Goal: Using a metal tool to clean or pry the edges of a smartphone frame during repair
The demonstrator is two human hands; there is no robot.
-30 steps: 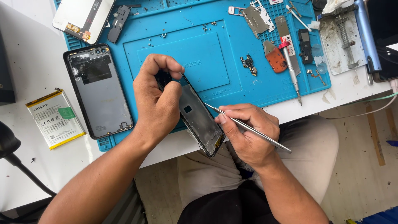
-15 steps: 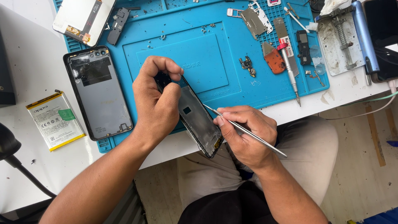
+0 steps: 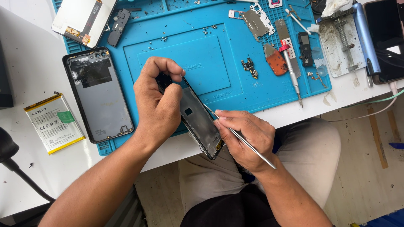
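Matt blue rubbery mat (image 3: 269, 75), shiny metal tweezers (image 3: 248, 145), glossy black phone frame (image 3: 198, 122).

Two hands, left (image 3: 158, 105) and right (image 3: 244, 136), one phone frame (image 3: 195, 120), one pair of tweezers (image 3: 240, 136), one blue mat (image 3: 219, 54), one back cover (image 3: 99, 94), one battery (image 3: 54, 123), one screwdriver (image 3: 291, 69), one orange pick (image 3: 275, 63), one white bench (image 3: 29, 63)

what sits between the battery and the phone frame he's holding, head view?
Head view: the grey back cover lies between the battery and the phone frame, partly on the blue mat. The left hand grips the frame.
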